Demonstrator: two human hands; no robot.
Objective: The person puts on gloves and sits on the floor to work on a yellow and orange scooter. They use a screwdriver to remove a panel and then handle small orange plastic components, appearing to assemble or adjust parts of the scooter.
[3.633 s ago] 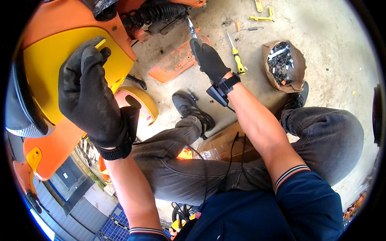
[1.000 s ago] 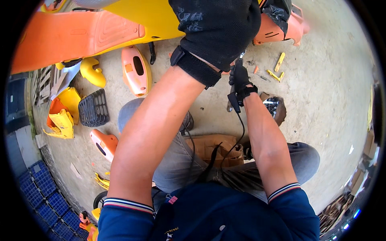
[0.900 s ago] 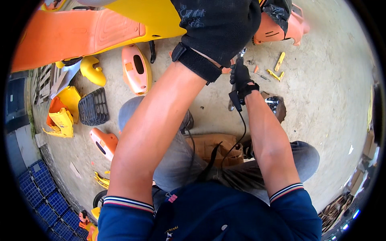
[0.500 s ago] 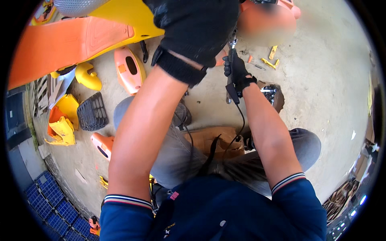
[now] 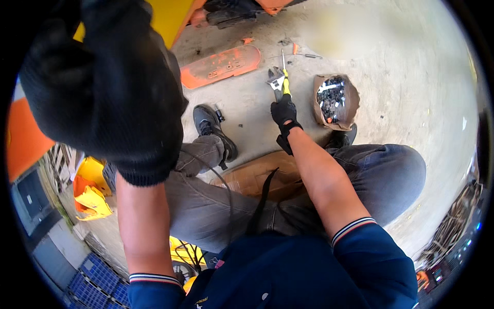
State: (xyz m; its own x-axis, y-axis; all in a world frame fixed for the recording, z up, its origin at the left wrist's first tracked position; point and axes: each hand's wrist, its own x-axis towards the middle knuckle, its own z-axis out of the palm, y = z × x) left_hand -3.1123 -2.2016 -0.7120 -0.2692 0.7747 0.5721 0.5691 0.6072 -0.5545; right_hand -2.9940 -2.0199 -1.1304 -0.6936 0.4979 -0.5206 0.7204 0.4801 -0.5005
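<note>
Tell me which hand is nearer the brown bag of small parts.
Right. The right hand, holding a wrench, is just left of the bag; the left hand is raised far to its left.

I'm looking at an outdoor repair yard: bare concrete floor [image 5: 391, 77], orange body panel [image 5: 221, 64] at 12 o'clock, bag of bolts [image 5: 334, 100] at 1, blue crates [image 5: 98, 280] at 7.

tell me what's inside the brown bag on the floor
The brown bag lies open and holds a heap of small dark metal bits with a few pale ones on top. What lies deeper in it is covered.
</note>
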